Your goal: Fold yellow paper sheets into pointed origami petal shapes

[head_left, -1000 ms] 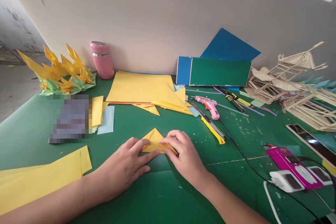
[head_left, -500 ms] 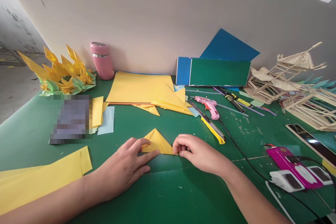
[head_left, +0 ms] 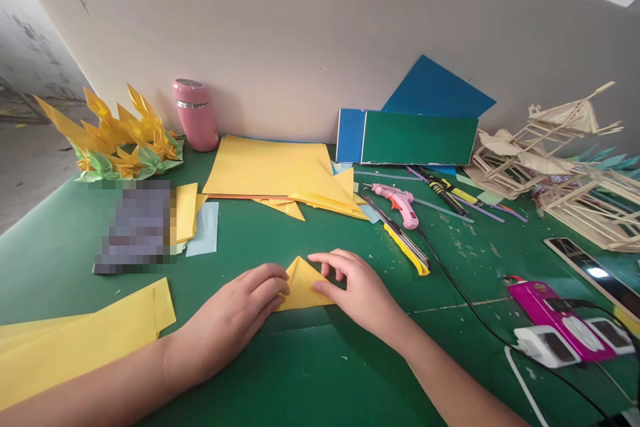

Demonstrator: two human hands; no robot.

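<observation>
A small piece of yellow paper (head_left: 304,288), folded into a triangle with creases running from its peak, lies on the green table between my hands. Around its left corner, my left hand (head_left: 240,310) is closed, fingers curled together and pressing on it; the thumb is hidden. My right hand (head_left: 357,290) is at the right slope, its thumb resting on the paper. Its index finger stretches toward the peak, apart from the thumb, and the other fingers are loosely bent.
Yellow sheets (head_left: 265,167) are stacked behind, with a utility knife (head_left: 407,247) and a pink glue gun (head_left: 397,203) to their right. A power strip (head_left: 560,320) with cables sits at right, near a phone (head_left: 595,273). More yellow paper (head_left: 100,340) lies under my left forearm.
The folded paper has come slightly nearer to me. My right hand has gone from pinching the right corner to spreading thumb and index along the right slope. My left fingers have curled in.
</observation>
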